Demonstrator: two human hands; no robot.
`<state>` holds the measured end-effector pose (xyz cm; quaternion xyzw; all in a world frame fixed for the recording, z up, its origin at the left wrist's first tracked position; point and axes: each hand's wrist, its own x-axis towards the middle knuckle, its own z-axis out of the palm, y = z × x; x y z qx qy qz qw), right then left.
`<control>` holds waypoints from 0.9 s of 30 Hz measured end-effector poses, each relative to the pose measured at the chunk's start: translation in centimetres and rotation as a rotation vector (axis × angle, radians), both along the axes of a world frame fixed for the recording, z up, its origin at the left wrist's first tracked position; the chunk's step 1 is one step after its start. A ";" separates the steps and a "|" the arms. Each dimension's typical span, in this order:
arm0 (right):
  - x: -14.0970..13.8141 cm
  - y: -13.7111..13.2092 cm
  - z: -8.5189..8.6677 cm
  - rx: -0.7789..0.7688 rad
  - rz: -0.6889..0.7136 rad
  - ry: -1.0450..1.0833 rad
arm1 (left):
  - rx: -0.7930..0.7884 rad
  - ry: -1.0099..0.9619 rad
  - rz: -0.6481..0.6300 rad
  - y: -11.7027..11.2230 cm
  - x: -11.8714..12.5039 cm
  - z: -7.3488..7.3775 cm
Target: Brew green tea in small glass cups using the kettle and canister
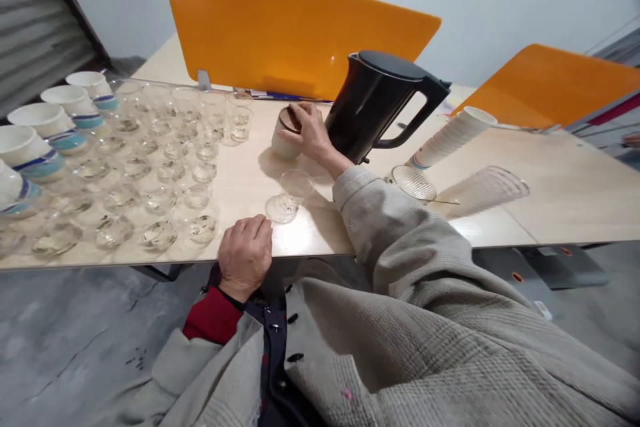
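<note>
Cupping a small white cup [284, 144] from above with the right hand [307, 131], fingers [302, 113] curling over a dark brown top, whether lid or contents being impossible to tell under them. Grasping that cup by the look of it, though how firmly cannot be told. Finding it at 12 o'clock on the pale tabletop [320, 237], just beside the black electric kettle [373, 103] at 1 o'clock. Leaving the left hand [245, 257] released at the near edge at 6 o'clock, its fingers [255, 230] loosely curled, nothing showing in them.

Judging the small white cup as light and thin-walled, apt to dent under a hard squeeze, so better taken gently around the body than pinched at the rim. Showing, from 10 to 11 o'clock, closely packed rows of small clear cups [150, 170], probably light, slippery and easy to tip, each best lifted straight up to avoid knocking its neighbours. Showing also a lone clear cup [290, 195] between the hands, blue-banded white cups [37, 153] at 10 o'clock, and a stack of white paper cups [453, 137] lying on its side at 2 o'clock. Judging the kettle stiff and probably heavier, with its handle [417, 113] the natural place for taking hold.
</note>
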<state>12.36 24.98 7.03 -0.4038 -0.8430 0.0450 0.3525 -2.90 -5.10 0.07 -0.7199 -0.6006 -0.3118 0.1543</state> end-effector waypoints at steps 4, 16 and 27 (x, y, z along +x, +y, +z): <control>-0.7 1.5 -1.2 -0.080 0.006 -0.024 | -0.004 -0.019 -0.009 0.0 0.1 0.1; -0.1 2.9 1.1 -0.223 0.106 -0.143 | 0.074 0.058 0.001 0.0 0.1 0.4; 6.7 -7.4 4.8 0.145 -0.133 0.231 | 0.000 0.019 0.004 -0.1 0.0 0.0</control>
